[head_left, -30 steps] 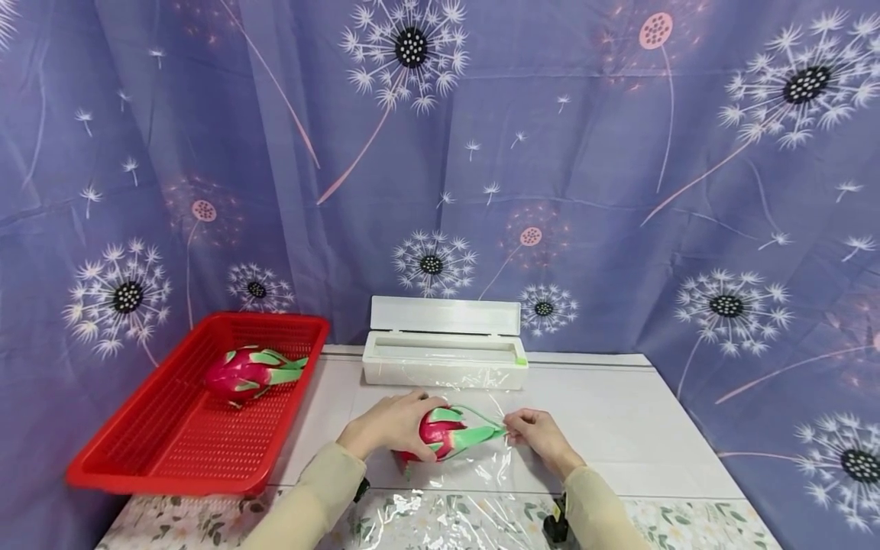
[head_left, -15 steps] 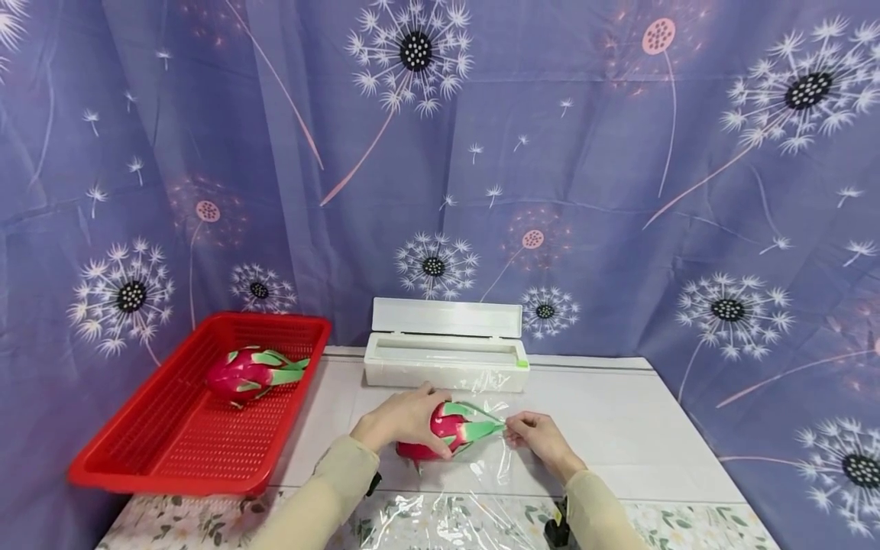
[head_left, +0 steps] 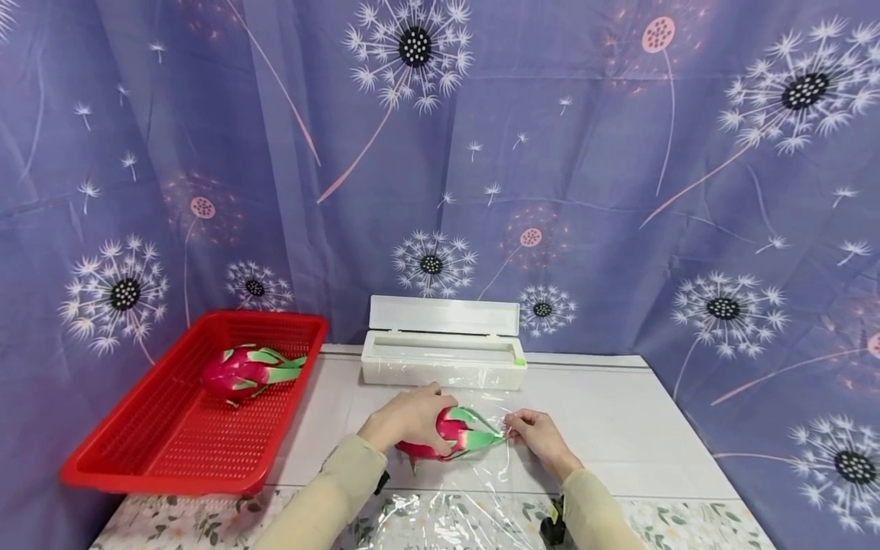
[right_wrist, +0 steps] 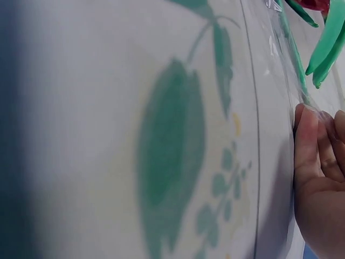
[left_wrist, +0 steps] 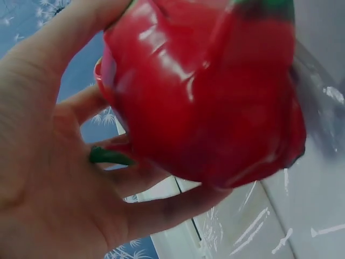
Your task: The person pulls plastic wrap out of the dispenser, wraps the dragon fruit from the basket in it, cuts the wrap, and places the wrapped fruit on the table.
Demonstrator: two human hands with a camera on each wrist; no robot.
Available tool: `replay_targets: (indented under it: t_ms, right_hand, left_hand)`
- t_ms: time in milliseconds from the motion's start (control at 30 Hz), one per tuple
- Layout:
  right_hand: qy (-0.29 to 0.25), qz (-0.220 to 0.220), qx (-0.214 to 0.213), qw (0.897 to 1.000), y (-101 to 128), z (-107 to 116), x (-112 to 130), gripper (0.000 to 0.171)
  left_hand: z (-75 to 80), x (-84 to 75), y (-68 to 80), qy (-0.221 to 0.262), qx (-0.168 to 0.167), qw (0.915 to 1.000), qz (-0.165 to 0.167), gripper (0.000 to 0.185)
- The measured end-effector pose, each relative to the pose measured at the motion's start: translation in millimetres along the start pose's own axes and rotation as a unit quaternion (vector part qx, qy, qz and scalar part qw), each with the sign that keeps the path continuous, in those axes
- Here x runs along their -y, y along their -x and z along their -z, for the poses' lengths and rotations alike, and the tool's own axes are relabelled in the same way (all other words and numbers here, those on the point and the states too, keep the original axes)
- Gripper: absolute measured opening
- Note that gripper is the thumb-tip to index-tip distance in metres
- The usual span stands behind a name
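One dragon fruit [head_left: 454, 432] is before the box [head_left: 441, 373], another fruit [head_left: 237, 372] in the basket [head_left: 165, 481] at left.

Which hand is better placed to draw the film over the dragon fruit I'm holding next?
Probably the right hand: it appears to pinch the clear film beside the green leaf tips, while the left hand is occupied gripping the dragon fruit.

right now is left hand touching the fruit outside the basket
Touching: the head view shows the left hand curled over the fruit, gripping it.

The left hand [head_left: 410, 418] grips wide; the right hand [head_left: 539, 438] pinches.
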State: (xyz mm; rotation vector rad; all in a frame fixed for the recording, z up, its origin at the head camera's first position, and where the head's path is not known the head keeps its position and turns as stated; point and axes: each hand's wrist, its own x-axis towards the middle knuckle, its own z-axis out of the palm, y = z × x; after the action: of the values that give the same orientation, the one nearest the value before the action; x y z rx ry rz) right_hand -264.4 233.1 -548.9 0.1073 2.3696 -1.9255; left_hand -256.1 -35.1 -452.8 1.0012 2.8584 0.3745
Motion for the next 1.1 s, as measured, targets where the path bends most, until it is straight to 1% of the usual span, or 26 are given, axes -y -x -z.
replay_targets:
  t_ms: [100, 167, 300, 500, 633, 733, 867, 1000, 1100]
  right_hand:
    - [-0.011, 0.007, 0.002, 1.0, 1.0, 0.2, -3.0, 0.02]
    - [-0.018, 0.01, 0.009, 1.0, 0.3, -0.6, -3.3, 0.021]
    - [-0.019, 0.011, 0.016, 1.0, 1.0, -1.1, -3.5, 0.022]
    - [-0.017, 0.013, 0.006, 1.0, 1.6, -0.6, -2.5, 0.02]
    - [-0.013, 0.014, 0.003, 1.0, 2.5, -0.6, -0.9, 0.019]
    - [-0.013, 0.011, 0.001, 1.0, 4.2, -0.8, -0.1, 0.019]
    - [-0.012, 0.009, -0.003, 1.0, 5.7, -1.5, 0.6, 0.019]
    - [-0.021, 0.011, -0.006, 1.0, 5.4, -2.7, 2.1, 0.02]
    - [-0.03, 0.008, -0.011, 0.999, 7.3, -3.1, 5.6, 0.022]
  left_hand:
    - [-2.1, -1.9, 0.3, -0.009, -0.008, 0.9999, -0.004, 0.057]
    - [-3.1, -1.4, 1.5, -0.007, -0.011, 0.9999, 0.003, 0.058]
    - [-3.4, -0.4, 4.1, 0.001, -0.003, 0.9998, 0.017, 0.061]
    - [0.0, -2.4, 3.0, 0.018, 0.004, 0.9997, 0.018, 0.061]
    - [-0.9, 0.1, 2.5, 0.034, 0.006, 0.999, 0.027, 0.077]
    - [-3.2, 3.9, 4.1, 0.064, 0.006, 0.9976, 0.028, 0.091]
    - [-6.9, 11.7, 6.9, 0.117, -0.001, 0.9927, 0.028, 0.098]
    - [-12.3, 21.5, 9.8, 0.153, -0.008, 0.9878, 0.029, 0.095]
    - [-13.6, 28.3, 14.3, 0.175, -0.019, 0.9843, 0.016, 0.085]
